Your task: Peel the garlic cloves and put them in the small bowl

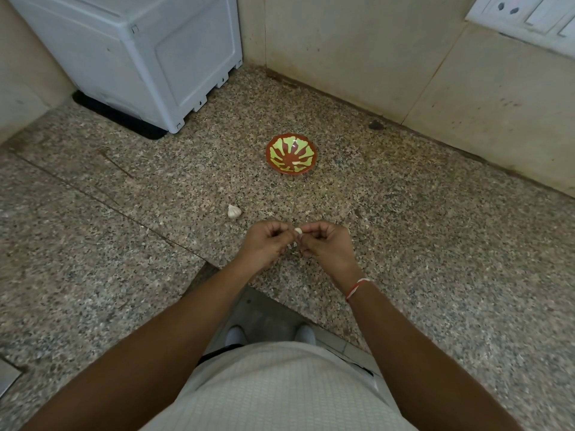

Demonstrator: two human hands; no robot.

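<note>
- Speckled granite counter [404, 244], set in a corner of beige tiled wall; white appliance [130, 51] stood at the far left, a switch plate [525, 14] at the upper right.
- Small bowl [291, 154], red with yellow-green petals, sat well beyond my hands toward the wall; one pale peeled clove [297, 163] lay inside it.
- Garlic bulb remnant [233, 211], papery and white, rested on the counter between bowl and hands, to my left side.
- Garlic clove [298, 231], pale, was held above the counter between both my hands.
- Left hand [266, 244]: fingers curled, pinching the clove from its side.
- Right hand [323, 245]: fingers curled likewise, tips pinching the clove's other side; a red-and-white thread [356, 289] circled that wrist.
- Handling, as I judged it: the clove was very light and firm, its skin thin, dry and brittle; once bared it would likely turn slick and a little tacky. Best taken by the two ends, a nail lifting skin at the blunt root end, with a light grip so it did not squirt free.
- Bits of skin below my hands: too small to tell.
</note>
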